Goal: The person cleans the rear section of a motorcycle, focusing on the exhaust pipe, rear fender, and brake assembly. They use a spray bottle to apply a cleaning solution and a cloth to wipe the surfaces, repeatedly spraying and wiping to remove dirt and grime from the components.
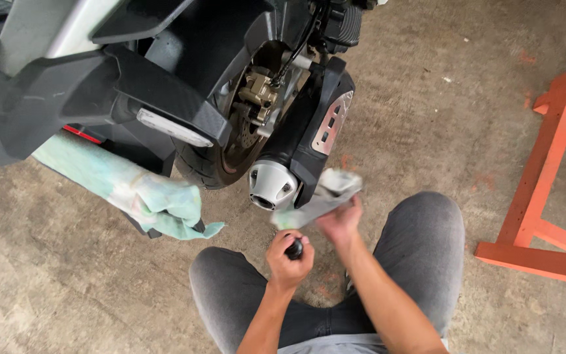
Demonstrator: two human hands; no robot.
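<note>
I crouch behind a dark scooter whose black and silver exhaust muffler (296, 154) points toward me beside the rear tyre (207, 164). My right hand (340, 219) grips a pale, stained rag (325, 196) and presses it against the muffler's lower end, by the round silver tip (268, 185). My left hand (289, 257) is closed around a small black object (294, 249), held just below the muffler tip. My knees in grey jeans (420, 242) frame both arms.
A light green cloth (145, 193) hangs from the scooter's rear bodywork at left. A gold brake caliper (257, 95) sits by the wheel. An orange-red wooden frame (551, 164) stands at right on the concrete floor (67, 275).
</note>
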